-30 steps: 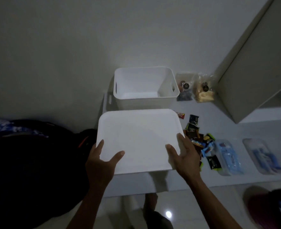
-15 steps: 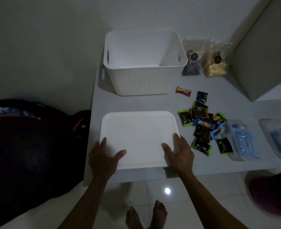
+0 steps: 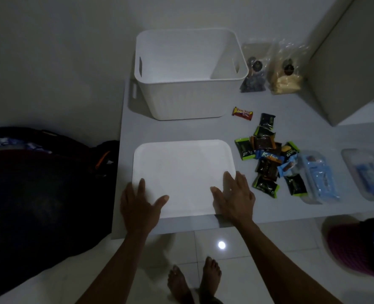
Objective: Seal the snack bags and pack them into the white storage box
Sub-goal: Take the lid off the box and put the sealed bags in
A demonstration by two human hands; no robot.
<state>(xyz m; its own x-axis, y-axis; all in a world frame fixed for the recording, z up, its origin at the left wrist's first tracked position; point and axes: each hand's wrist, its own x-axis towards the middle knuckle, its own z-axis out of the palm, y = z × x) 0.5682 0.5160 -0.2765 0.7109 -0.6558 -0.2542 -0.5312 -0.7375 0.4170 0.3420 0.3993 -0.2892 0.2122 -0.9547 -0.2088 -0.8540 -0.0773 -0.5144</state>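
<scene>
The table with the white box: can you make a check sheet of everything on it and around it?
Surface: pale grey table.
Job's things: open white plastic storage box, nothing seen inside; flat white lid in front; small dark snack packets piled right; two clear snack bags beside the box.
Clutter: clear pouches with blue items.
Hands: left hand and right hand lie flat on the lid.
Cables: nothing seen.
Surroundings: dark bags left; tiled floor.

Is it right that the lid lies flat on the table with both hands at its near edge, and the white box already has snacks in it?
Not quite: the head view shows the white box empty. The lid does lie flat on the table, left hand and right hand at its near edge.
</scene>
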